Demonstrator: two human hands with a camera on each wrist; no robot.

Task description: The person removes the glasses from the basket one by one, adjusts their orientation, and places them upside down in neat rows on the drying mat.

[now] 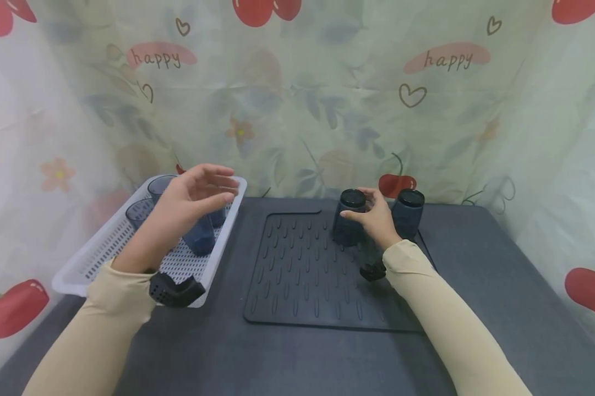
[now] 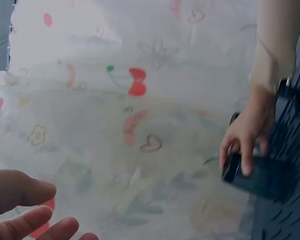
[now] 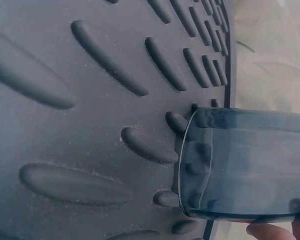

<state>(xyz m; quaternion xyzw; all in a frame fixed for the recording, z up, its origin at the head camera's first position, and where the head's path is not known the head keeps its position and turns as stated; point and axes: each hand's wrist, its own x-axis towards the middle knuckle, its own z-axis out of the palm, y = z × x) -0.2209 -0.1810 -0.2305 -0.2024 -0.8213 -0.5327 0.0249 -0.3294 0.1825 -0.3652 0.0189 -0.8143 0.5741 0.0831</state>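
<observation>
My right hand (image 1: 378,223) grips a dark blue, clear drinking glass (image 1: 347,226) near its base, thumb on one side and fingers on the other. The glass is upside down, its rim on the ridges of the black drying mat (image 1: 297,275); in the right wrist view the same glass (image 3: 255,165) has its mouth against the mat. Another upturned glass (image 1: 409,213) stands just right of this hand. Above the white basket (image 1: 222,236) my left hand (image 1: 185,198) hovers with loosely bent fingers and nothing in them.
Inside the basket are several similar glasses, including one at the left (image 1: 138,213) and one leaning near the right wall (image 1: 200,237). Basket and mat share a dark grey table (image 1: 218,346). A printed curtain (image 1: 297,110) hangs behind and along both sides.
</observation>
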